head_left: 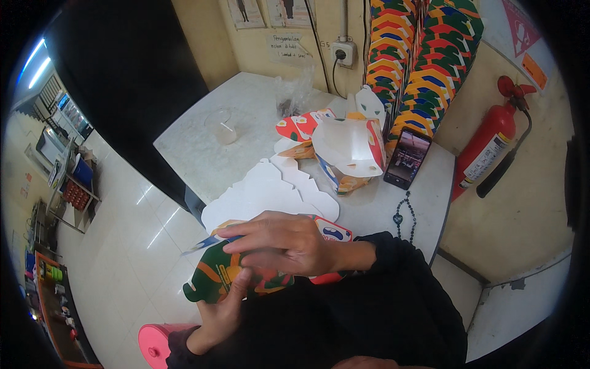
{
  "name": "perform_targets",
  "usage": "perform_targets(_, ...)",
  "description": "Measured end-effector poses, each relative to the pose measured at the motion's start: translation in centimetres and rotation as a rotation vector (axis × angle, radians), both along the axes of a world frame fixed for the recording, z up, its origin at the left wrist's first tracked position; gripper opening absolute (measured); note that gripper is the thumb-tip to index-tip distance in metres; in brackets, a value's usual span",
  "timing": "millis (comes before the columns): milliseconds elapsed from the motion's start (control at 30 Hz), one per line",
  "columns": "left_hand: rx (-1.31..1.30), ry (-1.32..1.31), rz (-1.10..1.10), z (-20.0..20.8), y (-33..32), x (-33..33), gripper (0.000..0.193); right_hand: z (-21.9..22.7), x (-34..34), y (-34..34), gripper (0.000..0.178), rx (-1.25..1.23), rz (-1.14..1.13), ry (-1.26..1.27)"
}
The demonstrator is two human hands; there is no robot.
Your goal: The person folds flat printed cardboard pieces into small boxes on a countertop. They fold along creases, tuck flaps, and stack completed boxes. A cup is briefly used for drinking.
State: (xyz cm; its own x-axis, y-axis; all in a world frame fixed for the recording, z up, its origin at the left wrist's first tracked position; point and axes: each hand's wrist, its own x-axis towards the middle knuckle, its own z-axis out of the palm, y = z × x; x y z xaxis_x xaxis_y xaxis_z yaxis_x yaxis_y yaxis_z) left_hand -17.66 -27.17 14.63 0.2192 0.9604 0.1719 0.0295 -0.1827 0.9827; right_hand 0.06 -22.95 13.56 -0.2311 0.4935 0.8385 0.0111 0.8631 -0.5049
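My left hand (222, 317) is closed on a printed cardboard food carton (212, 273), green with orange shapes, its thumb pressed against the printed face. Above it, my right hand (292, 243) reaches across the carton from the right. The right fingers are stretched and apart over the carton's upper part, slightly smeared by motion; the right thumb is hidden. A blue and yellow flap (212, 243) sticks out left of the right fingertips. Just beyond the hands, white carton blanks (261, 194) lie in a spread pile, plain side up. A red-edged printed carton piece (332, 230) shows behind the right wrist.
Folded cartons (347, 147) sit on the white table (190, 132), with tall carton stacks (439, 74) by the wall. A phone (409, 158), a beaded string (398, 218) and a clear cup (225, 132) are nearby. A fire extinguisher (488, 144) hangs right; a pink lidded bin (157, 344) stands lower left.
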Motion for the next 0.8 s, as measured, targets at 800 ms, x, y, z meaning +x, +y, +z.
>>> perform_targets(800, 0.287, 0.072, 0.04, 0.2, -0.3, -0.7, 0.026, -1.1, -1.0, -0.2, 0.037, 0.267, -0.267, -0.174)
